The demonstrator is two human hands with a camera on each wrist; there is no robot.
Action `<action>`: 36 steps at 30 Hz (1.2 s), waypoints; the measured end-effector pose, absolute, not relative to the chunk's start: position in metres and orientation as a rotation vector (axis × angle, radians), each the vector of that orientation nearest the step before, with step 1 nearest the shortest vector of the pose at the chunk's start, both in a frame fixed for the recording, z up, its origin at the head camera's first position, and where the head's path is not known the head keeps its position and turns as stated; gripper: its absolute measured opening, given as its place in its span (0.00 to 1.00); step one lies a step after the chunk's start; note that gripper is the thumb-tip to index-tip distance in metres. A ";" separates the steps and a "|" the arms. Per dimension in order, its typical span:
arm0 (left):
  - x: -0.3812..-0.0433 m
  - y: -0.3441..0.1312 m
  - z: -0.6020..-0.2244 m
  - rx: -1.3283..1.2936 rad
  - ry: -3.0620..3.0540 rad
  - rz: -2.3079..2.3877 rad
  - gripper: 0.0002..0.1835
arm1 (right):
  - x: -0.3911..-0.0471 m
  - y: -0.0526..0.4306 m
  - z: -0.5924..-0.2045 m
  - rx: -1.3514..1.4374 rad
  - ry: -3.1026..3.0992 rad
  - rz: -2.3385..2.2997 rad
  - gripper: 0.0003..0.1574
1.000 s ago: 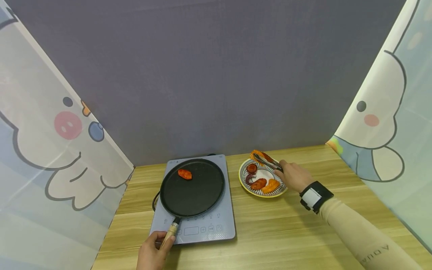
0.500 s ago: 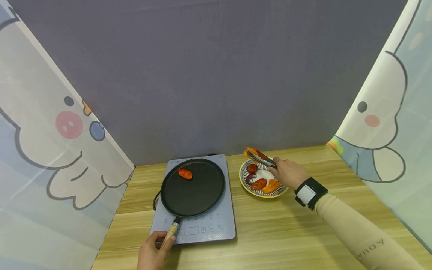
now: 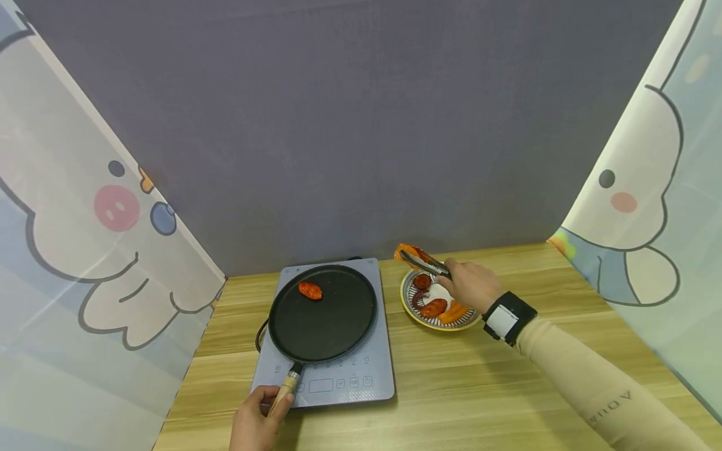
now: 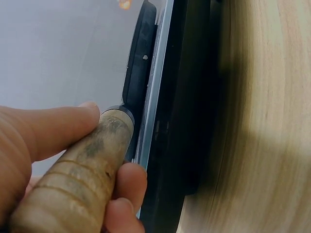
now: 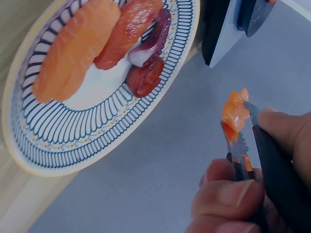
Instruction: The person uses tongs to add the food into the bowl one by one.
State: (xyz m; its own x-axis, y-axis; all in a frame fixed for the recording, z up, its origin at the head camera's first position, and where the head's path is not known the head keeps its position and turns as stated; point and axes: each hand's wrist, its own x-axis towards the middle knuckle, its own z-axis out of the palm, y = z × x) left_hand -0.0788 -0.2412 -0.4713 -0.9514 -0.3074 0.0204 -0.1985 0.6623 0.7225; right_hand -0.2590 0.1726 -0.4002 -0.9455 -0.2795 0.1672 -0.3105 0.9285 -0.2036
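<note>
My left hand (image 3: 258, 418) grips the wooden handle (image 4: 80, 170) of a flat black pan (image 3: 323, 319), thumb on one side and fingertips on the other. One red-orange food piece (image 3: 310, 290) lies at the pan's upper left. My right hand (image 3: 470, 285) holds black-handled metal tongs (image 3: 422, 263), whose tips pinch an orange, salmon-like piece (image 5: 235, 114) above the plate's far-left edge. Below it, the patterned plate (image 5: 97, 158) carries an orange slice (image 5: 75, 53), a reddish piece (image 5: 127, 31), a purple tentacle piece (image 5: 154, 41) and a dark red round piece (image 5: 146, 77).
Under the pan is a grey induction cooker (image 3: 369, 376) with touch buttons along its front. A black cable (image 3: 258, 335) shows at its left. The wooden table (image 3: 451, 388) meets a grey back wall (image 3: 361, 138), with cartoon-printed panels (image 3: 626, 188) at both sides.
My right hand has moved left toward the pan, carrying the tongs and the orange piece past the plate's far-left rim. The left hand and pan keep their place.
</note>
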 end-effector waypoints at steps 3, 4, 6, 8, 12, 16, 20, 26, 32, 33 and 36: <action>-0.079 -0.241 -0.472 0.420 -2.735 -1.164 0.16 | -0.259 0.167 -0.400 0.459 -2.954 0.326 0.21; -0.079 -0.241 -0.472 0.421 -2.735 -1.164 0.16 | -0.259 0.166 -0.400 0.462 -2.956 0.322 0.22; -0.080 -0.241 -0.472 0.425 -2.736 -1.165 0.16 | -0.259 0.162 -0.401 0.478 -2.955 0.312 0.22; -0.080 -0.241 -0.472 0.429 -2.736 -1.165 0.16 | -0.257 0.158 -0.401 0.506 -2.947 0.316 0.23; -0.080 -0.241 -0.471 0.431 -2.740 -1.168 0.17 | -0.254 0.148 -0.399 0.526 -2.932 0.319 0.24; -0.080 -0.241 -0.471 0.427 -2.742 -1.169 0.17 | -0.252 0.140 -0.398 0.571 -2.891 0.298 0.24; -0.079 -0.241 -0.471 0.426 -2.743 -1.168 0.17 | -0.253 0.134 -0.401 0.632 -2.850 0.298 0.19; -0.079 -0.241 -0.471 0.436 -2.737 -1.176 0.17 | -0.253 0.123 -0.402 0.677 -2.835 0.344 0.18; -0.079 -0.240 -0.471 0.438 -2.741 -1.179 0.17 | -0.255 0.115 -0.404 0.658 -2.849 0.365 0.18; -0.079 -0.240 -0.471 0.440 -2.741 -1.179 0.17 | -0.255 0.114 -0.405 0.658 -2.844 0.366 0.18; -0.079 -0.240 -0.471 0.441 -2.743 -1.178 0.17 | -0.256 0.111 -0.407 0.664 -2.829 0.358 0.18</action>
